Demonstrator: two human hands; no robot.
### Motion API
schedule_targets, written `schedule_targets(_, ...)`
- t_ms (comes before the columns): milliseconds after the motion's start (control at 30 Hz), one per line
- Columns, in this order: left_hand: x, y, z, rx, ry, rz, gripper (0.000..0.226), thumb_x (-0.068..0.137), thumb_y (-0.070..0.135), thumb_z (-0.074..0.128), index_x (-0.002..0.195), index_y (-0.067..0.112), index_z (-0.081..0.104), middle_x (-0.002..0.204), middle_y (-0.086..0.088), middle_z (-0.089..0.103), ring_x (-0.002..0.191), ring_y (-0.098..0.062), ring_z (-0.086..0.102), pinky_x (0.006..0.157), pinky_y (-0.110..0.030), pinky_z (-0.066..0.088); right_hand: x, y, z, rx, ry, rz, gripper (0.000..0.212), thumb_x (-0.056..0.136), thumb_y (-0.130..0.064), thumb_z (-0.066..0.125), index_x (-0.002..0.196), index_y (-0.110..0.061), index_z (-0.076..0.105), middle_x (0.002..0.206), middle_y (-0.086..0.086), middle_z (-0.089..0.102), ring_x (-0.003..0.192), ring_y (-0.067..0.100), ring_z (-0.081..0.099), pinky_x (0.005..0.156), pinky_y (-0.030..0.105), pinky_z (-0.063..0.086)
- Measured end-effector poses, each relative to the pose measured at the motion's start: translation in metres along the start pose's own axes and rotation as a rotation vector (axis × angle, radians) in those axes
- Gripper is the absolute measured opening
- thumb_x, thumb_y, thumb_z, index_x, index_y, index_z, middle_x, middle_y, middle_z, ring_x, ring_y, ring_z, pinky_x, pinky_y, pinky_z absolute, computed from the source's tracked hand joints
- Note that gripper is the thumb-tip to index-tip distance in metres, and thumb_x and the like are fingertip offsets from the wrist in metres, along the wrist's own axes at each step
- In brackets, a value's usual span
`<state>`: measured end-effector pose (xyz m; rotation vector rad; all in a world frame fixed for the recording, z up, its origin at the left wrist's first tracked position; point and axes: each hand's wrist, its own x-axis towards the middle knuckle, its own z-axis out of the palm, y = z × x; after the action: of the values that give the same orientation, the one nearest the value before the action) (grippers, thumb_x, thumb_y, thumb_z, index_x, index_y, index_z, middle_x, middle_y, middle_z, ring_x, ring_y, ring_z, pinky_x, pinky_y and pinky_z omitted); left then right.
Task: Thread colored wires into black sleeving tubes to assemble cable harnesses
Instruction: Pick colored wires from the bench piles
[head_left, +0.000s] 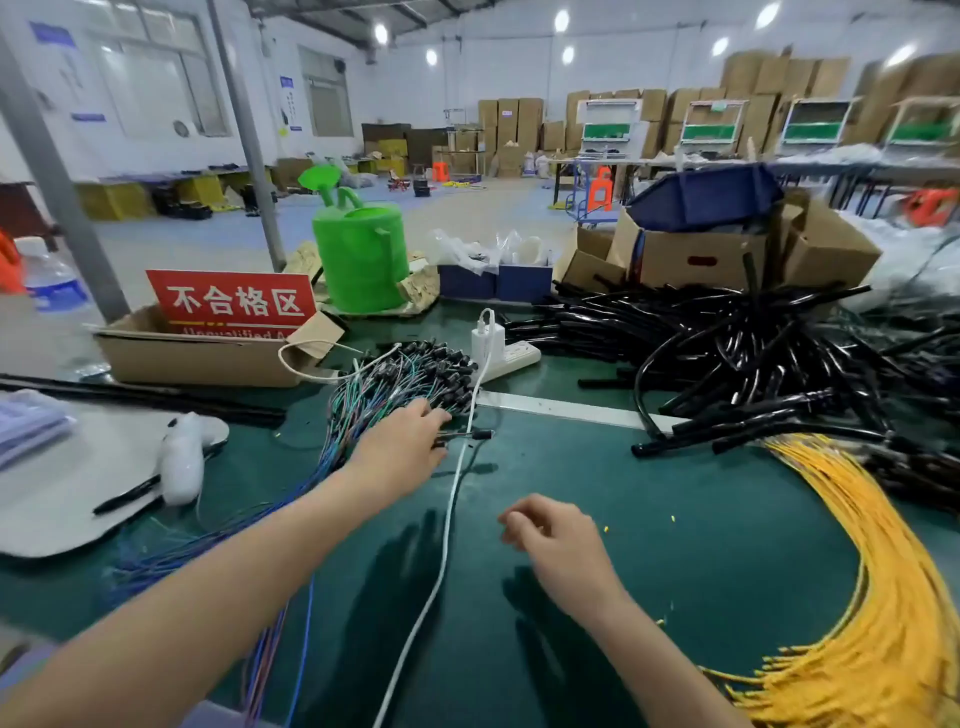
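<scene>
A bundle of blue, green and purple wires (374, 389) with black plug ends lies fanned on the green table mat (675, 519), left of centre. My left hand (405, 447) reaches into its far end, and its fingers pinch one wire whose black tip (480, 434) sticks out to the right. Nearer to me, my right hand (550, 535) hovers over the mat with loosely curled fingers and holds nothing. A big heap of black sleeving tubes (727, 353) covers the right back of the table. A thick sheaf of yellow wires (883, 571) curves along the right edge.
A white charger cable (447, 519) runs between my hands up to a power strip (509, 358). A cardboard box (197, 358) with a red sign (231, 301) and a green watering can (358, 260) stand behind. A grey pad (67, 493) lies at the left.
</scene>
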<state>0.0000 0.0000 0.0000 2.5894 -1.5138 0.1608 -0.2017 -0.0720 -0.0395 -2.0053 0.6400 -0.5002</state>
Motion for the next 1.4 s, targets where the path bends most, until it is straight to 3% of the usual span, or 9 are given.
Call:
schedule_targets(233,0.029,-0.017,0.041,0.406,0.118,-0.042,0.015,0.094,0.027,0.056,0.104,0.025,0.067,0.105,0.008,0.058,0.093,-0.015,0.054,0.067,-0.026,0.046,0.005,0.026,0.011,0.045,0.130,0.024,0.021,0.090,-0.008,0.056,0.077,-0.020,0.068,0.067,-0.006,0.069,0.067,0.004,0.064,0.068,0.019,0.048)
schedule_targets(500,0.081,0.026,-0.051,-0.716,0.398,-0.007,0.016,0.090,0.024,0.063,0.103,0.021,0.073,0.076,-0.003,0.073,0.053,-0.004,0.059,0.060,-0.031,0.050,0.068,-0.034,-0.022,0.567,0.071,0.129,0.008,0.091,-0.006,0.060,0.098,-0.008,0.063,0.089,0.010,0.066,0.050,0.013,0.056,0.043,0.019,0.040)
schedule_targets(600,0.088,0.056,-0.077,-0.892,0.292,0.132,0.018,0.087,0.019,0.065,0.103,0.015,0.072,0.089,-0.008,0.072,0.075,-0.020,0.065,0.074,-0.034,0.050,0.100,-0.066,-0.016,0.604,-0.054,0.135,0.035,0.089,-0.015,0.065,0.122,-0.009,0.053,0.107,0.009,0.063,0.053,0.015,0.057,0.047,0.021,0.044)
schedule_targets(767,0.064,0.059,-0.075,-0.876,0.070,0.281,0.021,0.089,0.019,0.063,0.109,0.019,0.070,0.103,0.014,0.064,0.096,0.007,0.058,0.087,-0.009,0.040,0.115,-0.077,0.008,0.744,-0.038,0.111,0.013,0.094,0.002,0.050,0.089,-0.008,0.056,0.069,0.003,0.059,0.041,0.009,0.054,0.044,0.020,0.044)
schedule_targets(933,0.017,0.024,-0.042,-0.741,0.268,-0.036,0.053,0.091,0.030,0.059,0.141,0.028,0.041,0.125,0.005,0.055,0.115,-0.005,0.051,0.103,-0.028,0.039,0.118,-0.053,0.000,0.951,0.041,0.178,0.014,0.098,-0.010,0.049,0.091,-0.004,0.059,0.076,0.005,0.063,0.059,0.012,0.061,0.053,0.019,0.052)
schedule_targets(1033,-0.019,0.023,-0.010,-0.864,0.085,-0.204,0.070,0.086,0.030,0.066,0.146,0.024,0.031,0.118,0.002,0.060,0.105,-0.007,0.060,0.095,-0.022,0.043,0.119,-0.042,-0.008,1.089,0.063,0.230,0.013,0.099,-0.007,0.046,0.092,-0.011,0.057,0.078,0.007,0.061,0.053,0.010,0.059,0.052,0.019,0.053)
schedule_targets(1100,-0.032,0.032,0.006,-1.013,0.002,-0.230,0.058,0.089,0.016,0.064,0.141,0.016,0.039,0.097,-0.003,0.069,0.076,-0.004,0.068,0.076,-0.016,0.050,0.116,-0.038,-0.010,1.135,0.053,0.257,0.013,0.099,-0.005,0.046,0.097,-0.014,0.055,0.080,0.006,0.061,0.051,0.010,0.059,0.052,0.019,0.054)
schedule_targets(1200,-0.031,0.037,0.016,-0.982,0.084,-0.211,0.028,0.095,0.003,0.052,0.121,0.008,0.059,0.065,0.004,0.064,0.042,0.002,0.047,0.048,-0.008,0.037,0.111,-0.035,-0.012,1.191,-0.003,0.309,0.009,0.097,-0.007,0.049,0.101,-0.013,0.054,0.081,0.007,0.062,0.056,0.014,0.060,0.054,0.021,0.055)
schedule_targets(1400,-0.036,0.033,0.010,-0.876,0.152,-0.084,0.032,0.096,0.011,0.050,0.114,0.036,0.058,0.051,0.011,0.053,0.042,0.001,0.040,0.045,-0.009,0.028,0.106,-0.030,-0.040,1.024,-0.166,0.327,0.013,0.091,-0.019,0.060,0.084,-0.014,0.069,0.068,0.000,0.062,0.053,0.009,0.054,0.046,0.017,0.043)
